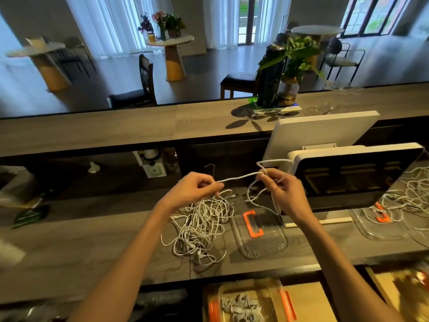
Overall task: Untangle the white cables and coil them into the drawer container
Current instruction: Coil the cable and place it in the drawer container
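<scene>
We hold one white cable (239, 176) taut between both hands above the worktop (92, 247). Our left hand (197, 189) has its grip curled round the cable's left part, and our right hand (281, 189) pinches the other part, where a loop rises just above that grip. Directly below the left grip lies the tangle of white cables (199, 231), with strands running up into it. Below the right grip sits a clear lid (260, 235), and nearer us the drawer container (246, 303) holds coiled cables.
</scene>
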`<state>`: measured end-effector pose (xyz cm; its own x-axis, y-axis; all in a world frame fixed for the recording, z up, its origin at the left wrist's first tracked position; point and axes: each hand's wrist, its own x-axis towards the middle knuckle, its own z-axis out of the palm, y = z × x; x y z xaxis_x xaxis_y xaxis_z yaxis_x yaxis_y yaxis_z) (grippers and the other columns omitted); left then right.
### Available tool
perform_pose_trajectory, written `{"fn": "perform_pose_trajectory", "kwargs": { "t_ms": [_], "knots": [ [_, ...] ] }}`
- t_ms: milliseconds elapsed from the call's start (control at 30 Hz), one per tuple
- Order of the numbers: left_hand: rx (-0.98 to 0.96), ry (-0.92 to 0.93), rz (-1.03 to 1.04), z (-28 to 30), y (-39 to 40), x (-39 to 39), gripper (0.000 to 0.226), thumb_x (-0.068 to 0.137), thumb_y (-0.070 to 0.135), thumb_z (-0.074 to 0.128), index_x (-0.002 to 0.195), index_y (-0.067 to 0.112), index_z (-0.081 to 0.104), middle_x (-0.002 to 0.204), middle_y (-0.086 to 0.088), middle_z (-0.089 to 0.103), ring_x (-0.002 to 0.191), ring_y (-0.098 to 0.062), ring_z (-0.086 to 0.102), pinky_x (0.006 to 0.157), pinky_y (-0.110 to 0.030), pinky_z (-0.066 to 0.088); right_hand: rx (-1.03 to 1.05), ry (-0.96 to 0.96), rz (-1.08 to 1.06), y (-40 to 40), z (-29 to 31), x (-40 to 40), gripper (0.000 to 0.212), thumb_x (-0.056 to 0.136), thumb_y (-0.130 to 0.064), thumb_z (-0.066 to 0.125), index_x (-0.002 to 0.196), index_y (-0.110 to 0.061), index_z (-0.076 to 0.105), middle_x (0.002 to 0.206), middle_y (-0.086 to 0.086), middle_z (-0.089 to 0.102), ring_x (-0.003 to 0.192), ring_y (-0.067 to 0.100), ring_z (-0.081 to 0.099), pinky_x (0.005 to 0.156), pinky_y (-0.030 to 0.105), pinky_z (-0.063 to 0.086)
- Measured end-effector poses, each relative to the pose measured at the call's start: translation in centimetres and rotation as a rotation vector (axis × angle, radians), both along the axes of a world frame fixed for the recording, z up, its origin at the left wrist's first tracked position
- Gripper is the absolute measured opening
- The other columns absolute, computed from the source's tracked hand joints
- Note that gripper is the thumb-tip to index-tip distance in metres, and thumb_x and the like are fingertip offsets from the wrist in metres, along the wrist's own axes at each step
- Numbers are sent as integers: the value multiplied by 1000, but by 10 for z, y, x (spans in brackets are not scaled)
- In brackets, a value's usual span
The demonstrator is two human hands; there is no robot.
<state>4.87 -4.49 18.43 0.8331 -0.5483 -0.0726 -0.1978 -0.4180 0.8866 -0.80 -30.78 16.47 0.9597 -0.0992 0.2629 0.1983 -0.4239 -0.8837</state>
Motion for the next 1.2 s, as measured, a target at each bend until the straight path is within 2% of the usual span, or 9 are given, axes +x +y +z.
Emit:
{"fn": "perform_pose_trajectory", "kwargs": {
  "t_ms": [100, 233, 367, 533, 767, 900, 1033, 1100, 1200],
  "knots": [
    [25, 58, 50, -34, 23, -11, 32, 98, 38, 63, 86, 10, 73, 53, -1, 50, 50, -10, 46, 53, -20, 40, -15, 68, -112, -27, -17, -15, 12, 99, -28, 66, 95, -27, 78, 73, -10, 72, 66, -2, 63, 59, 13, 44],
    [152, 97, 29, -86, 47, -24, 29, 96, 37, 65, 88, 10, 72, 77, -8, 73, 61, -12, 62, 56, -19, 49, -134, 173, -193, -50, -42, -37, 12, 99, -31, 67, 95, -27, 77, 73, -8, 73, 70, 4, 69, 59, 13, 46],
    [329, 87, 33, -137, 67, -35, 24, 95, 39, 64, 81, 20, 71, 76, -4, 73, 65, -17, 69, 68, -38, 59, -143, 229, -221, -61, -67, -64, 14, 98, -27, 67, 96, -20, 78, 63, -10, 64, 59, 5, 56, 56, 25, 40],
    [398, 43, 68, -157, 72, -52, 23, 99, 22, 62, 77, 25, 67, 71, 3, 69, 63, 1, 62, 69, -33, 54, -95, 306, -254, -74, -93, -87, 9, 98, -24, 67, 93, -25, 74, 70, -7, 65, 68, 6, 59, 57, 10, 44],
    [40, 203, 270, -142, 61, -69, 20, 96, 28, 63, 86, 16, 76, 86, -11, 75, 71, -19, 65, 60, -19, 50, -182, 538, -280, -95, -126, -111, 14, 99, -27, 66, 93, -19, 75, 73, -5, 67, 68, 9, 60, 57, 23, 42],
    [-76, 148, 261, -126, 30, -67, 22, 101, 31, 56, 101, 19, 75, 70, 3, 62, 66, -15, 53, 69, -31, 49, -198, 775, -116, -85, -156, -118, 13, 94, -24, 73, 104, -16, 71, 82, -3, 68, 78, 17, 65, 72, 35, 54],
    [-108, 54, 249, -99, -1, -61, 26, 106, 29, 49, 100, 19, 72, 64, 5, 47, 63, -15, 46, 65, -34, 43, -301, 889, 19, -73, -156, -110, 77, 87, -30, 81, 152, -12, 44, 137, 15, 63, 120, 28, 64, 99, 38, 54],
    [-121, -8, 220, -81, -16, -59, 25, 106, 29, 50, 100, 18, 72, 64, -1, 49, 61, -17, 46, 61, -34, 41, -437, 860, 58, -67, -141, -103, 88, 85, -30, 83, 158, -18, 36, 147, 14, 56, 131, 29, 57, 106, 41, 50],
    [-132, -48, 167, -61, -37, -57, 24, 106, 30, 51, 101, 19, 72, 63, -8, 54, 59, -19, 50, 59, -29, 42, -344, 853, 20, -57, -105, -88, 76, 87, -15, 80, 152, -25, 43, 127, 11, 66, 97, 26, 73, 77, 37, 62]
  ]
}}
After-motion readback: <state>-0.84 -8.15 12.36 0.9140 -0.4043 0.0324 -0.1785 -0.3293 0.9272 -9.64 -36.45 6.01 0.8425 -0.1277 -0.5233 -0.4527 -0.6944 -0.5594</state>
